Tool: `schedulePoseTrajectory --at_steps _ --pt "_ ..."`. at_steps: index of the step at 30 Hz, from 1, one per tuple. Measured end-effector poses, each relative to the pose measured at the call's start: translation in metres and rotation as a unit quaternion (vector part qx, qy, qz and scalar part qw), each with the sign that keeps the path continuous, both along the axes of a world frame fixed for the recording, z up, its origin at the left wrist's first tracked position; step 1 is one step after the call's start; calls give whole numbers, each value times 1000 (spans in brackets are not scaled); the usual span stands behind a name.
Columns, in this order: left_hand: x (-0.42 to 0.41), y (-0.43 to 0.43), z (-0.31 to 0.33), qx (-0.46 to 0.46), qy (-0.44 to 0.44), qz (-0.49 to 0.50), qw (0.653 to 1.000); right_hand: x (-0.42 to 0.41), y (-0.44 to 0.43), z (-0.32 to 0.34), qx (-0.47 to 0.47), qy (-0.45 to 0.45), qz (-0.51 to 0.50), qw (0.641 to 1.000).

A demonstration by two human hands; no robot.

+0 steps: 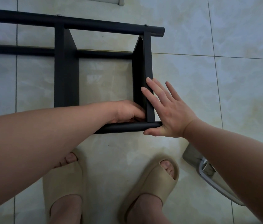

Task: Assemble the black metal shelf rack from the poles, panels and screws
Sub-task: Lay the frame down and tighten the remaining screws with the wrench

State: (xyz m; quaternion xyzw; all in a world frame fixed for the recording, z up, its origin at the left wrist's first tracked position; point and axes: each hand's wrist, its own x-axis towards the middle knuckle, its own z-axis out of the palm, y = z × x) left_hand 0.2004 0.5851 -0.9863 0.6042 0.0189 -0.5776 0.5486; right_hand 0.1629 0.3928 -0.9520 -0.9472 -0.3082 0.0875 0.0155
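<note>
Two shelf panels are standing between the poles of the black rack [30,18], which is lying on its side on a pale tiled floor [224,94]. The far pole [111,27] runs across the top of the view with two small silver screw heads [146,25] showing on it, one above each panel. Another pole [17,50] sits lower down, next to the floor, and passes behind the left panel [66,70].

All the action is at the right panel [147,62], down where it meets the near pole [124,127]. The right hand [171,112] is flat and wide open with the fingers spread. The fingertips press on the panel's outer edge, the palm is against the end of the near pole, and the thumb lies along the pole's near side. It isn't gripping anything, just bracing.

The left hand [127,111] reaches in from the other side, with its fingers curled into the inside corner between that panel and the near pole (the panel hides the fingertips, so honestly I can't tell if it's pinching something or just pushing).

Below that are two feet in beige slippers [153,180], toes pointing at the rack. A grey and white object [208,172] lies at the right, half hidden by the right forearm, and I can't make out what it is.
</note>
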Motion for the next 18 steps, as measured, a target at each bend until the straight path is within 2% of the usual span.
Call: schedulePoseTrajectory --at_steps 7,13,18 --pt "0 1 -2 -41 45 35 998 0 0 0 0 -1 1 1000" --pt "1 2 -2 -2 13 4 1000 0 0 0 5 -3 1 1000" --pt "1 3 -4 -21 27 12 999 0 0 -1 2 -3 2 1000"
